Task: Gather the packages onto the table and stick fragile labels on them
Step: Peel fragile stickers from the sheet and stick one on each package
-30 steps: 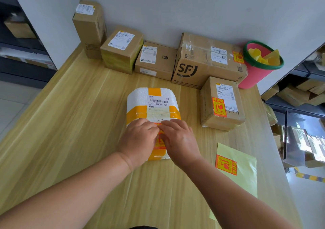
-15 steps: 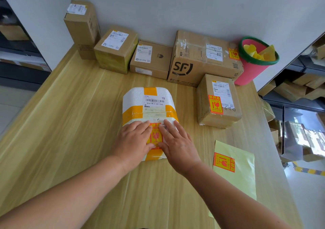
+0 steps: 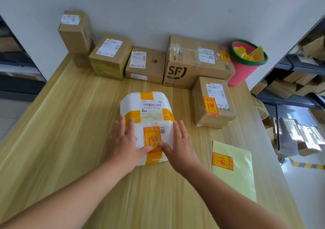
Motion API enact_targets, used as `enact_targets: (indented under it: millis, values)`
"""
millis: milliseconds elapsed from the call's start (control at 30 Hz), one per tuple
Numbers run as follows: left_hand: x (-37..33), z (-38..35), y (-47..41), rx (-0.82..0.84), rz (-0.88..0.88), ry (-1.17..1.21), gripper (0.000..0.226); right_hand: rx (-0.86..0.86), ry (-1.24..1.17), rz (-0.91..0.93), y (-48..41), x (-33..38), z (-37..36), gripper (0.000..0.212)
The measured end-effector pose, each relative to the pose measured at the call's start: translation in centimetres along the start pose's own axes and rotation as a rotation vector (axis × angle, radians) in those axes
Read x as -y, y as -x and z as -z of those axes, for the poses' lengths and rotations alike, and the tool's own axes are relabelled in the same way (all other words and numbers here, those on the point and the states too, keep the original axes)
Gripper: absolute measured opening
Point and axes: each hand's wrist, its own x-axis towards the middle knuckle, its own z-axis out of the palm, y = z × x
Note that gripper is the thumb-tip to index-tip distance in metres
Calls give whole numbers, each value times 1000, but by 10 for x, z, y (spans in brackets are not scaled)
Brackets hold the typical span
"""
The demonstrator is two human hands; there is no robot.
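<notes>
Flanking fragile label [image 3: 152, 138] on foam package [image 3: 133, 102] (516-W17-00-050): left grip [image 3: 125, 140], right grip [image 3: 179, 146], released.

The left hand [image 3: 125, 141] and the right hand [image 3: 181, 146] are both bare, with broad backs and short, rounded fingers. The left forearm [image 3: 70, 191] and the right forearm [image 3: 228, 193] are bare too. They are full and smooth, uncovered from the wrist down to the near edge of the view, which cuts them off. The fingernails are too small to make out.
</notes>
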Motion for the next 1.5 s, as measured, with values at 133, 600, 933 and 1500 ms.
enact_targets:
  millis: [133, 600, 933, 1500]
  values:
    - [13, -7, -7, 197, 344, 465, 127, 27, -234, -158, -6, -1, -8, 81]
    - [-76, 30, -12, -72, -126, 445, 122, -420, -241, -5, 19, -4, 83, 83]
    - [-256, -17, -35, -65, -399, 371, 117, -674, -358, -132, 47, -126, 199, 93]
    - [-381, -153, -91, 250, -305, -381, 113, -314, -511, -356, 7, -307, 270, 72]
